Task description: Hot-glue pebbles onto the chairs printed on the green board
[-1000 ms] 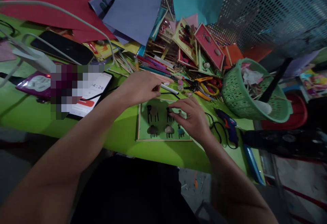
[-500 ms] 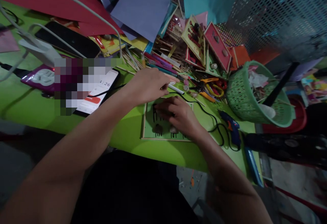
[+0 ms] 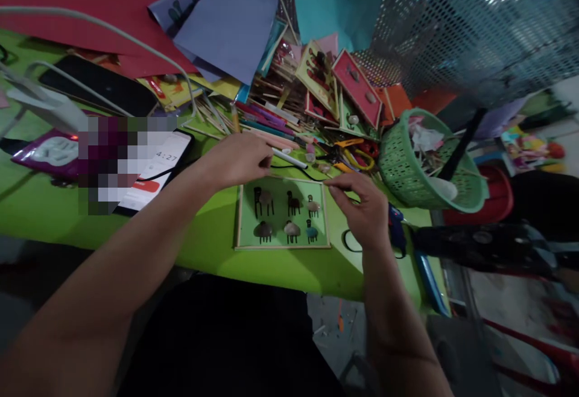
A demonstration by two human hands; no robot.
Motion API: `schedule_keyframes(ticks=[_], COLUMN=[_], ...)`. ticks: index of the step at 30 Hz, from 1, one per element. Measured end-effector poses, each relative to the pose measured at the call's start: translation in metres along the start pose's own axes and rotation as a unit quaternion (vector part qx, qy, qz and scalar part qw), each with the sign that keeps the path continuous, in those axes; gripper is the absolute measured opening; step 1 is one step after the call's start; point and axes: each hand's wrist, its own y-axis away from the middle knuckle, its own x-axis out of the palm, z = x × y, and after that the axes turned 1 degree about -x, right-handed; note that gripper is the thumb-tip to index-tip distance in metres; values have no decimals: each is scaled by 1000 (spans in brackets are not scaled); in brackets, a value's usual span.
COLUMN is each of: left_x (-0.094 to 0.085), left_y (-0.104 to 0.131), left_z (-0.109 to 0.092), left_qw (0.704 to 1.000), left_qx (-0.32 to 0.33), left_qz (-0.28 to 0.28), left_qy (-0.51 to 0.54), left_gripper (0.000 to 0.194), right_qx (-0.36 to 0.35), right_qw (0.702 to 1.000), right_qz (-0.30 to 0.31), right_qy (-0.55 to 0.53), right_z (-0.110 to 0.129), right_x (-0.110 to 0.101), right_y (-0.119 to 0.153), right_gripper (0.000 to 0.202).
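Observation:
A green card (image 3: 280,213) framed with thin wooden strips lies flat on the table. Several little animal figures with stone bodies and drawn black legs, such as a grey stone (image 3: 263,230), are on it in two rows. Along its far edge runs a thin wooden stick (image 3: 298,178). My left hand (image 3: 239,158) is curled closed at that stick's left end, its fingertips partly hidden. My right hand (image 3: 362,204) pinches the right end by the card's far right corner. Whether the stick is fixed to the card, I cannot tell.
Behind the card lie a white pen (image 3: 289,158), scissors (image 3: 357,158) and many loose sticks. A green basket (image 3: 398,161) stands right, near a blue glue gun (image 3: 397,228). To the left are a lit phone (image 3: 169,158) and a purple power strip (image 3: 45,152).
My right hand has moved off the card's figures to its far right corner and now pinches the stick there. The figures are uncovered. The view has shifted slightly right.

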Motion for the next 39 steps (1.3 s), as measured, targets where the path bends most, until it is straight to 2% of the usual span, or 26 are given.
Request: schedule_keyframes(ticks=[5,9,17,23,27,32,35,39], left_x=[1,4,8,-1,0,8,11,7], left_y=[-1,-1,0,5,3,-5,-6,-2], left_z=[-3,-4,-12,-21,-20,-12,-6,-3], left_qw=[999,999,995,998,999,999,999,998], left_qx=[13,15,10,-49,-27,3,7,-20], left_qz=[30,23,-15,-6,-26,-16,-30,-48], left_qy=[-8,-42,-98,-38,30,35,33,26], left_gripper=[14,14,22,24,32,38,34,29], right_qx=[18,19,11,38,57,88,79,51], right_qw=[999,998,996,992,992,992,995,998], right_qz=[-43,-53,-93,-121,-110,-77,-61,-43], right_qy=[5,-11,-12,-22,-38,-52,-27,-2], right_z=[-3,-8,-8,-17,-24,-31,-32,-25], right_x=[-6,-2,-6,-3,1,5,7,7], right_y=[58,78,76,73,68,60,57,52], right_gripper=[12,14,12,10,11,14,15,16])
